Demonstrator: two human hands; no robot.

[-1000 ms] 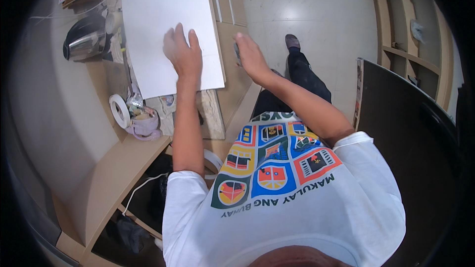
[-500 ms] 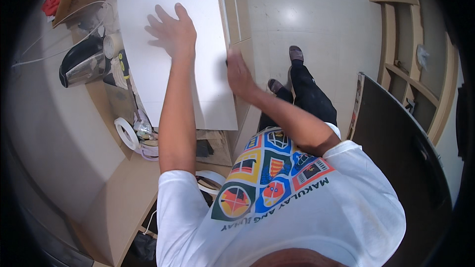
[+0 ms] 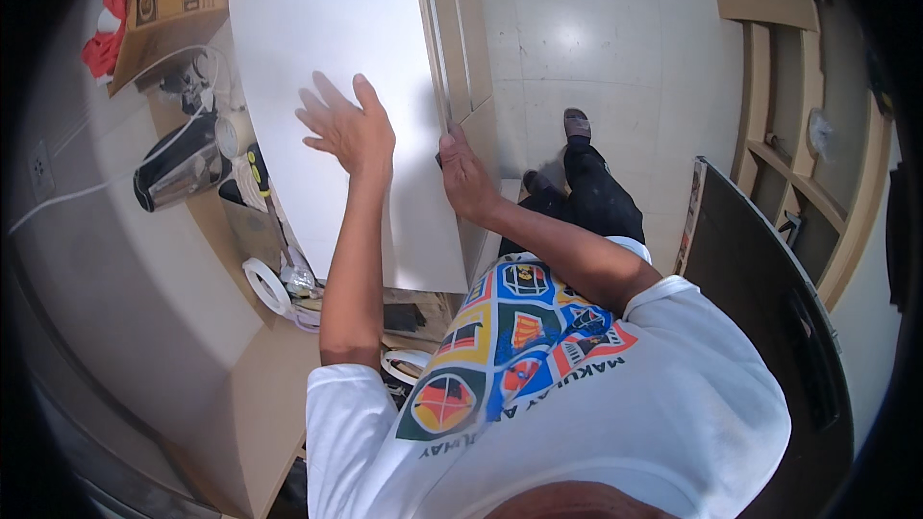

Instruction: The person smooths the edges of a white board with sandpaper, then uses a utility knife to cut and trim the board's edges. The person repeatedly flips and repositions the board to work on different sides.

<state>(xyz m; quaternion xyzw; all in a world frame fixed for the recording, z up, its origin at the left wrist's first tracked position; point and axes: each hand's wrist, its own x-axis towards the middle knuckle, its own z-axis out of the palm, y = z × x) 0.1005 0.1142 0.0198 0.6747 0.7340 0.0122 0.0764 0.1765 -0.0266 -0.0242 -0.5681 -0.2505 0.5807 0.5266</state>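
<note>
Board (image 3: 327,24) — left grip (image 3: 361,135) over, right grip (image 3: 468,179) alongside

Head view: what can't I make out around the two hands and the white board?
Dark object in the right hand, head view: mostly covered by that hand, so its kind is unclear.
White board, head view: far end cut off by the upper edge.
Left hand, head view: fingers blurred, so contact with the board is unclear.
</note>
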